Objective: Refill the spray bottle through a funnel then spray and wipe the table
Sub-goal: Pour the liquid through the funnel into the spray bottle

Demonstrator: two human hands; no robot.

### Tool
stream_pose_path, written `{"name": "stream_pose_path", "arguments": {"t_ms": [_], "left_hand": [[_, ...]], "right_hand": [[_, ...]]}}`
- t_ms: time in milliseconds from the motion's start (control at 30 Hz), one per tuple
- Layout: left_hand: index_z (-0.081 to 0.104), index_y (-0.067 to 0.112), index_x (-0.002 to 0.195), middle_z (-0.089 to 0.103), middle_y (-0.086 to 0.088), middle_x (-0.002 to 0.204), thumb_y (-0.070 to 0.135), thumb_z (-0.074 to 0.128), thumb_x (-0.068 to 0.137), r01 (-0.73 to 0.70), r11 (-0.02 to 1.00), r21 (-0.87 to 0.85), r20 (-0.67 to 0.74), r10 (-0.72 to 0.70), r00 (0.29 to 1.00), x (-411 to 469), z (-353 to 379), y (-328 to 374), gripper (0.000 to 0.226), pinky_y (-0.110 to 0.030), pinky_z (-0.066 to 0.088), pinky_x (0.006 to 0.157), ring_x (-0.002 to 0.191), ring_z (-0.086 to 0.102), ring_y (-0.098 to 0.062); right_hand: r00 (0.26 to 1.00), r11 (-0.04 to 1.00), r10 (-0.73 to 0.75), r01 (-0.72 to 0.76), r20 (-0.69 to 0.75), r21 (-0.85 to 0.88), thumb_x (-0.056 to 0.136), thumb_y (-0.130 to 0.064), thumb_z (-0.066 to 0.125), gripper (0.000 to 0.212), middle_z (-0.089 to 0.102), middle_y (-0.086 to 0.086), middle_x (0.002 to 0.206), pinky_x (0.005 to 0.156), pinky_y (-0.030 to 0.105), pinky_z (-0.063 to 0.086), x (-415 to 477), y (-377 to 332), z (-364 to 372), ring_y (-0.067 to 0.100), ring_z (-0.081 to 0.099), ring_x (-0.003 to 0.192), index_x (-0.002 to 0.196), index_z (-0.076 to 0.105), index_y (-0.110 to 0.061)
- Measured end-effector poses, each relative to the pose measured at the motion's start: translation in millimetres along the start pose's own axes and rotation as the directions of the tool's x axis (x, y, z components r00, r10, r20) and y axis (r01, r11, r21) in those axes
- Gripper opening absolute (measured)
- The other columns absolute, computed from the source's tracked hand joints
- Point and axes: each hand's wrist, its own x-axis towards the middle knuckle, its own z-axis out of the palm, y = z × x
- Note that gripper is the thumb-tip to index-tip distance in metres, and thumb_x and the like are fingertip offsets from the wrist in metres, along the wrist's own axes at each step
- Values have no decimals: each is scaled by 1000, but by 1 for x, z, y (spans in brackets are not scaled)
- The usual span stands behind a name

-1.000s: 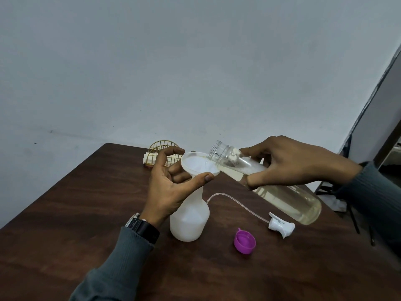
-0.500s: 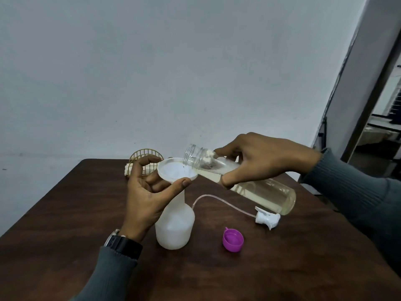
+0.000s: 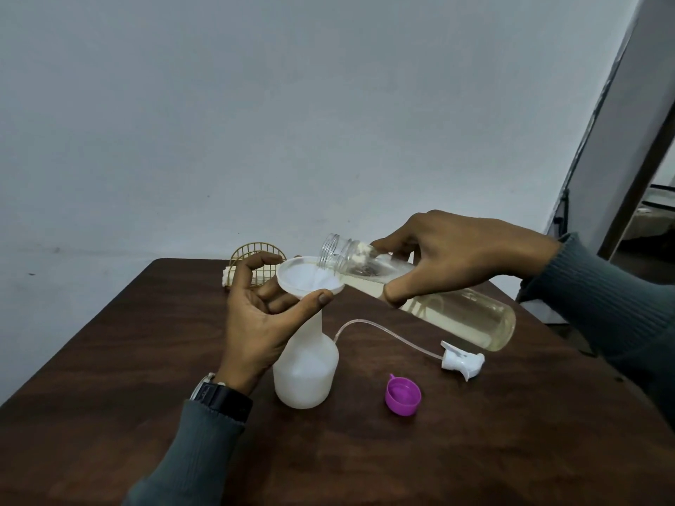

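Pinching white plastic funnel (image 3: 308, 283) atop translucent spray bottle (image 3: 307, 374) with left hand (image 3: 255, 323); gripping tilted clear yellowish-liquid bottle (image 3: 464, 317) with right hand (image 3: 460, 253).

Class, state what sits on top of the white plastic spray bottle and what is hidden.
A white plastic funnel, held by the left hand, under the mouth of a tilted clear bottle. The fingers cover the funnel's stem.

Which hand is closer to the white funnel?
Left. The left hand holds the funnel by its rim; the right hand is off to its right, gripping the tilted clear bottle.
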Motion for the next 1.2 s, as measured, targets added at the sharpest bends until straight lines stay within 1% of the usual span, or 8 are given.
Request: {"name": "stream_pose_path", "arguments": {"t_ms": [267,367,467,667,900,1033,1100,1200], "left_hand": [[45,9,131,80,-13,111,9,88,59,5,1000,20,-3,-5,1000,-2,0,1,84,-33,65,77,94,80,-28],[45,8,131,79,-15,112,9,88,59,7,1000,26,-4,-7,1000,-2,0,0,84,-33,65,76,93,81,-28],[45,11,129,79,-16,115,10,88,59,7,1000,16,-2,-7,1000,-2,0,0,82,-35,65,79,94,80,-29],[45,8,132,79,-16,113,9,88,59,7,1000,30,-3,-7,1000,-1,-1,-1,85,-36,65,80,94,80,-30],[45,8,131,79,-17,113,9,88,59,3,1000,26,-3,-3,1000,-1,-1,0,84,-34,65,79,94,80,-28],[45,7,131,79,-16,113,9,88,59,3,1000,26,-4,-3,1000,-2,-1,-1,84,-34,65,80,94,80,-29],[45,7,131,79,-16,112,9,88,59,2,1000,27,-5,-1,1000,-2,-1,-1,83,-33,65,80,94,80,-29],[46,8,130,79,-17,112,9,88,59,-2,1000,29,-4,2,1000,-1,-2,-2,82,-34,65,80,93,80,-29]], "right_hand": [[1000,1000,5,-5,8,-13,67,-67,73,45,75,-1,84,82,48,59,1,0,0,15,69,81,107,74,-46],[1000,1000,2,-2,9,-15,70,-63,75,43,74,-2,82,82,49,59,1,2,0,15,69,81,108,74,-42],[1000,1000,9,-9,4,-5,70,-62,76,45,75,-5,84,83,47,59,1,2,0,12,69,82,112,73,-46],[1000,1000,19,-19,10,-6,67,-65,75,60,76,-7,88,86,46,60,3,3,0,11,70,86,124,71,-47],[1000,1000,-2,2,4,-1,72,-61,78,43,73,-8,82,79,44,56,6,6,-1,10,67,80,113,70,-51],[1000,1000,4,-4,3,-6,71,-62,78,47,73,-8,84,81,45,56,6,7,1,11,67,82,116,70,-50],[1000,1000,4,-4,9,-4,69,-64,77,46,73,-11,83,81,45,57,7,7,1,9,67,79,113,70,-50],[1000,1000,8,-8,9,-4,69,-64,77,52,73,-17,81,80,41,58,7,8,1,6,67,78,119,71,-50]]}}
